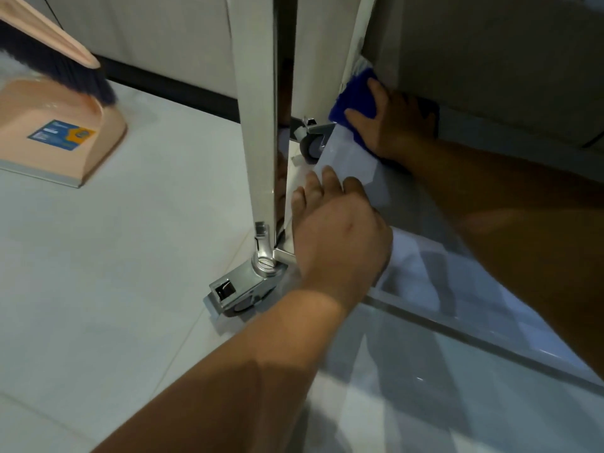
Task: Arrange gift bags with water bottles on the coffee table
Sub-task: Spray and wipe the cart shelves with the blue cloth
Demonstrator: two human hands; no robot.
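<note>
A flat gift bag (351, 155), white with a blue upper end (354, 99), stands tilted behind the white rack, low near the floor. My right hand (390, 124) reaches in from the right and grips the blue end, thumb and fingers spread around it. My left hand (340, 233) comes in from below with fingers held straight, their tips touching the bag's lower white edge beside the rack leg. No water bottle is in view.
A white rack leg (258, 125) on a metal caster (242, 289) stands just left of my hands, with a second caster (312, 143) behind it. A pink dustpan (62, 135) and brush (58, 63) sit at far left. A glass surface (457, 371) fills the lower right, above the pale tiled floor (130, 256).
</note>
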